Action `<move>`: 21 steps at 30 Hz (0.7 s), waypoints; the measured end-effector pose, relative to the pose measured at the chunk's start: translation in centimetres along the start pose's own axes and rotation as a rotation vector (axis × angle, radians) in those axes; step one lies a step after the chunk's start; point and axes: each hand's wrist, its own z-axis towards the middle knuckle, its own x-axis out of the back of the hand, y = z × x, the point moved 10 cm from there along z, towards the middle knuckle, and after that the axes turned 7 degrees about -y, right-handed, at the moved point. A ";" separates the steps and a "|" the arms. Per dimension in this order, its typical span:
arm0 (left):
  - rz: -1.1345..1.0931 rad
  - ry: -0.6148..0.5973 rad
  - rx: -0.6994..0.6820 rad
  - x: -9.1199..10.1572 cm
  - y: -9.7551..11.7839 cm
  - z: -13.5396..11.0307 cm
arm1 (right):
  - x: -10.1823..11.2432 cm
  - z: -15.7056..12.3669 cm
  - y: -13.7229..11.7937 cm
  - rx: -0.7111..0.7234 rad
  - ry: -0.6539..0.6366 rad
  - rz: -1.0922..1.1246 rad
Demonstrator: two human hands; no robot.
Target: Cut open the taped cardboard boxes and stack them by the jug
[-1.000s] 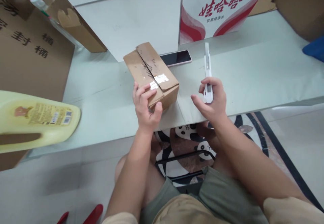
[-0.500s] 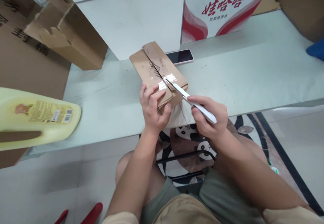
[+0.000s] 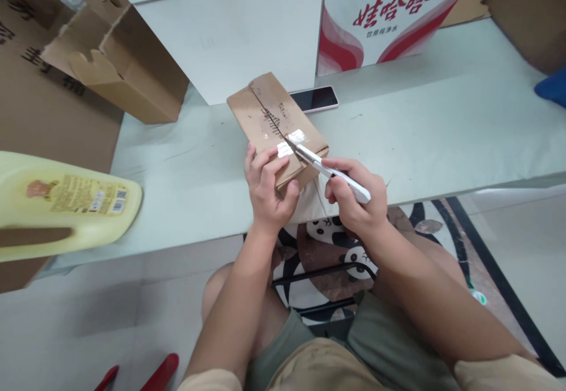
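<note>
A small brown cardboard box point(image 3: 260, 102) lies at a slant on the pale green tabletop point(image 3: 186, 184), close to its front edge. A dark seam runs along its top, with a white label split on both sides of it. My left hand point(image 3: 270, 187) grips the near left corner of the box, thumb on the near side and fingers over the top. In my right hand point(image 3: 360, 196) is a white utility knife point(image 3: 336, 174), held at its handle. The blade points up and left, its tip at the seam beside the label.
Behind the box lies a phone point(image 3: 316, 98). White cartons point(image 3: 247, 43) and a red-and-white carton point(image 3: 384, 19) stand at the back. On the left are a yellow jug point(image 3: 88, 202) and an open cardboard box point(image 3: 132, 78). A blue object point(image 3: 552, 87) is at the right edge.
My right hand has shifted slightly left and up with the utility knife, and more of the blade now shows over the seam. My left hand and the box have stayed in place.
</note>
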 end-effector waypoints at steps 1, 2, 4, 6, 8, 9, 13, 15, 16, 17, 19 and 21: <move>0.000 -0.002 0.002 0.0 -0.1 0.0 | 0.0 0.1 0.2 -0.016 0.002 0.026; -0.001 -0.003 0.002 0.1 -0.1 0.0 | 0.1 0.1 0.2 -0.026 0.012 0.053; -0.014 -0.003 -0.008 0.1 -0.2 0.0 | 0.5 0.0 0.2 -0.039 0.047 0.098; -0.037 -0.007 -0.030 0.1 -0.3 0.1 | 1.0 -0.3 0.0 -0.052 0.074 0.120; -0.060 -0.002 -0.049 0.1 -0.4 0.0 | 1.4 -0.7 -0.1 -0.054 0.105 0.131; -0.069 0.008 -0.046 0.2 -0.6 -0.1 | 1.8 -1.0 -0.2 -0.044 0.138 0.142; -0.081 0.026 0.116 0.3 -3.0 -0.8 | 4.7 -2.1 -0.7 0.071 0.397 0.118; -0.118 0.027 0.181 0.5 -4.1 -1.0 | 4.9 -1.9 -0.4 0.085 0.399 -0.029; -0.147 0.048 0.185 0.8 -4.4 -1.0 | 4.6 -1.5 0.2 0.058 0.346 -0.131; -0.179 0.083 0.182 1.4 -4.6 -1.0 | 4.0 -1.1 1.1 0.009 0.273 -0.236; -0.226 0.181 0.203 2.8 -5.1 -1.0 | 2.9 -0.7 3.9 -0.142 0.116 -0.424; -0.216 0.278 0.304 4.3 -6.2 -1.2 | 2.0 -1.0 6.9 -0.314 -0.025 -0.551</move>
